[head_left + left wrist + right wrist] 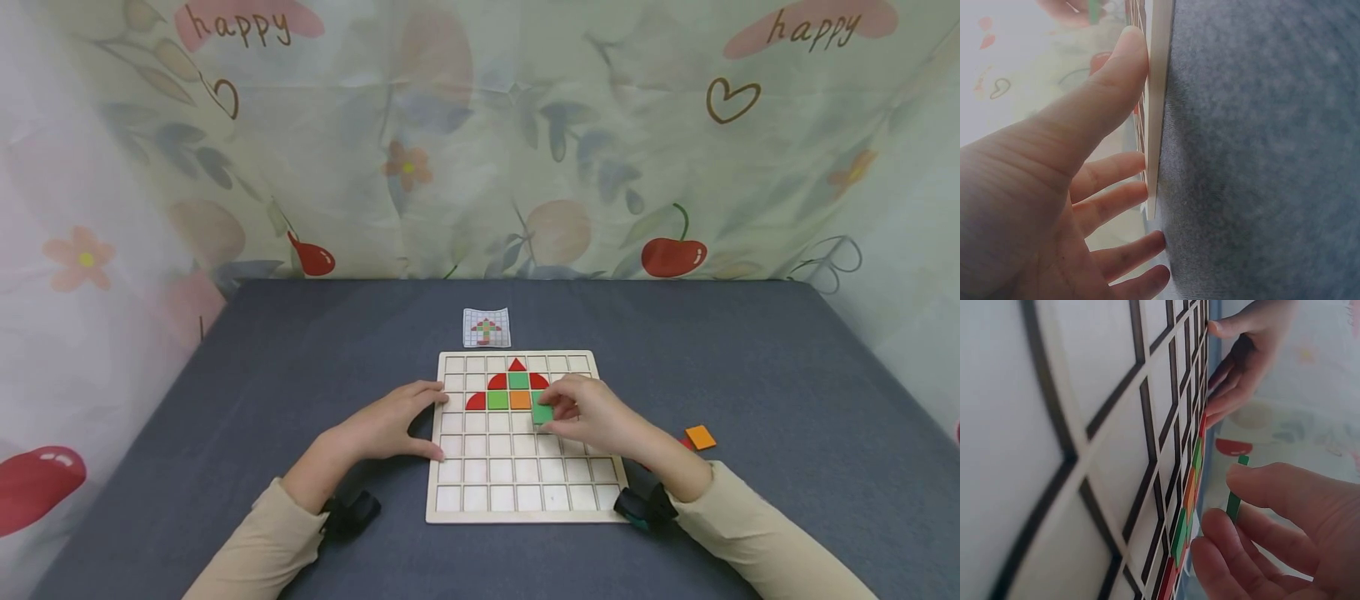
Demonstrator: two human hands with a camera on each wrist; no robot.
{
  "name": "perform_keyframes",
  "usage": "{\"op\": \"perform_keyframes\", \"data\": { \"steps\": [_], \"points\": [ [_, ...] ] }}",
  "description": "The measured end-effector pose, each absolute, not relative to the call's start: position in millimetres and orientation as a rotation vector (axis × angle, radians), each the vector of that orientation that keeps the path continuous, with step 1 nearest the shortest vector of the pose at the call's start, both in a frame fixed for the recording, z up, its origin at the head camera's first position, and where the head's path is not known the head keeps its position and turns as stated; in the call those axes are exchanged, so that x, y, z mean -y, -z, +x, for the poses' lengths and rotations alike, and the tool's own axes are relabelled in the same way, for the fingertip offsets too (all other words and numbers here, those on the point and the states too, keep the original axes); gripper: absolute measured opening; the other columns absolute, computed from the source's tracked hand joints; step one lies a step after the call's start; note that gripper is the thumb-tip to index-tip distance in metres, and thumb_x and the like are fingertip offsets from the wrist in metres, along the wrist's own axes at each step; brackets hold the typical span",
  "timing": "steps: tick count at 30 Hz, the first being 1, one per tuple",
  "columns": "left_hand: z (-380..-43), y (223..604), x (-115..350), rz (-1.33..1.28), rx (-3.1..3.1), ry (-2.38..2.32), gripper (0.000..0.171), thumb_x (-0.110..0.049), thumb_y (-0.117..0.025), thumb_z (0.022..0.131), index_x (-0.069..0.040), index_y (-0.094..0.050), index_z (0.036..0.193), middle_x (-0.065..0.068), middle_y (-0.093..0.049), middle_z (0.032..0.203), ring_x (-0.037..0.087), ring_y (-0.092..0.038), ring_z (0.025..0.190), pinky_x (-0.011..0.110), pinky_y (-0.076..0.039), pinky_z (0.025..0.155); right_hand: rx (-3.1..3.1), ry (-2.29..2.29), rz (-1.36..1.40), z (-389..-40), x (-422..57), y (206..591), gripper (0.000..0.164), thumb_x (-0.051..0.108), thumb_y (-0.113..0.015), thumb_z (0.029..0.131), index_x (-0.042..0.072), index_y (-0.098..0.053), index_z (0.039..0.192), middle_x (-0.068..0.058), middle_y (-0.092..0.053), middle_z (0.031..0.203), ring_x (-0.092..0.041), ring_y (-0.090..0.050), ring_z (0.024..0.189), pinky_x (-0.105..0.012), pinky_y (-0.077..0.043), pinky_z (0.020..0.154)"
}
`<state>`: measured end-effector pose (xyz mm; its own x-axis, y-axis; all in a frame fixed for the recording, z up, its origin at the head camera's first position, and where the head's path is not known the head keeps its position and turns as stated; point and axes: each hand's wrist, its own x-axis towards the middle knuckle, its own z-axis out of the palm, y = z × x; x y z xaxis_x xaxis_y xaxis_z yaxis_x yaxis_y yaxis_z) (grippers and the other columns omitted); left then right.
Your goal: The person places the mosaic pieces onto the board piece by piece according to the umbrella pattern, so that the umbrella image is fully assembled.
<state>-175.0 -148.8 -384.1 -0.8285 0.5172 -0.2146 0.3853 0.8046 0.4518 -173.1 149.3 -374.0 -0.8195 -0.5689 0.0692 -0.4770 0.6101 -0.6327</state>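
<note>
My right hand [588, 408] pinches a green square tile [542, 414] between thumb and fingers, over the right part of a pale wooden grid board [525, 510]. From the right wrist view the held tile [1233, 507] appears edge-on, apart from the board. Tiles lie in the upper cells: a red triangle [517, 365], a dark green square [518, 381], a light green square [497, 400], an orange square [520, 400] and red quarter-rounds [476, 402]. My left hand [390, 423] spreads its thumb and fingers along the board's left edge [1159, 94]. My right fingers hide some cells.
Behind the board lies a small printed card [486, 328] with a coloured tile pattern. Right of my right forearm sits a loose orange square tile [701, 437], with a red piece [686, 443] partly hidden beside it. A patterned cloth [480, 167] hangs behind the dark table [330, 333].
</note>
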Motion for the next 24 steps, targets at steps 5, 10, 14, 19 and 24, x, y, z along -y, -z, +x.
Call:
{"op": "perform_keyframes", "data": {
  "steps": [5, 10, 14, 19, 24],
  "points": [
    [-175.4, 384.7, 148.9, 0.682, -2.661, -0.572, 0.079, -0.047, -0.075, 0.073, -0.01, -0.046, 0.137, 0.01, -0.035, 0.149, 0.028, -0.033, 0.137, 0.047, -0.031, 0.111, -2.689, 0.995, -0.889, -175.3, -142.7, 374.6, 0.024, 0.008, -0.074, 0.077, 0.002, -0.065, 0.098, -0.007, -0.065, 0.092, -0.008, -0.061, 0.075, -0.019, -0.051, 0.068],
    [-175.3, 384.5, 148.8, 0.68, -2.661, -0.57, 0.079, -0.047, -0.075, 0.073, -0.01, -0.046, 0.137, 0.01, -0.035, 0.149, 0.028, -0.033, 0.138, 0.046, -0.031, 0.111, -2.702, 0.966, -0.901, -177.5, -135.8, 375.7, 0.022, 0.009, -0.075, 0.076, 0.002, -0.065, 0.095, -0.007, -0.065, 0.088, -0.009, -0.061, 0.074, -0.018, -0.051, 0.066],
    [-175.2, 384.7, 149.2, 0.686, -2.661, -0.57, 0.079, -0.047, -0.074, 0.074, -0.01, -0.046, 0.137, 0.01, -0.035, 0.149, 0.029, -0.032, 0.138, 0.047, -0.031, 0.111, -2.7, 0.917, -0.858, -178.9, -129.9, 374.8, 0.021, 0.009, -0.075, 0.077, 0.002, -0.066, 0.095, -0.006, -0.062, 0.085, -0.008, -0.057, 0.072, -0.017, -0.049, 0.064],
    [-174.9, 384.6, 149.3, 0.691, -2.663, -0.57, 0.079, -0.047, -0.074, 0.074, -0.009, -0.046, 0.137, 0.01, -0.035, 0.149, 0.029, -0.032, 0.138, 0.046, -0.031, 0.111, -2.704, 0.877, -0.817, -180.6, -122.9, 374.9, 0.019, 0.009, -0.076, 0.075, 0.005, -0.068, 0.092, -0.003, -0.061, 0.081, -0.008, -0.051, 0.069, -0.018, -0.044, 0.062],
    [-174.5, 384.2, 149.0, 0.684, -2.662, -0.57, 0.079, -0.047, -0.074, 0.074, -0.01, -0.045, 0.137, 0.01, -0.035, 0.149, 0.029, -0.032, 0.138, 0.047, -0.031, 0.111, -2.719, 0.836, -0.802, -182.7, -119.7, 377.1, 0.019, 0.009, -0.076, 0.074, 0.005, -0.068, 0.09, -0.002, -0.062, 0.08, -0.008, -0.05, 0.066, -0.018, -0.042, 0.062]
  ]
}}
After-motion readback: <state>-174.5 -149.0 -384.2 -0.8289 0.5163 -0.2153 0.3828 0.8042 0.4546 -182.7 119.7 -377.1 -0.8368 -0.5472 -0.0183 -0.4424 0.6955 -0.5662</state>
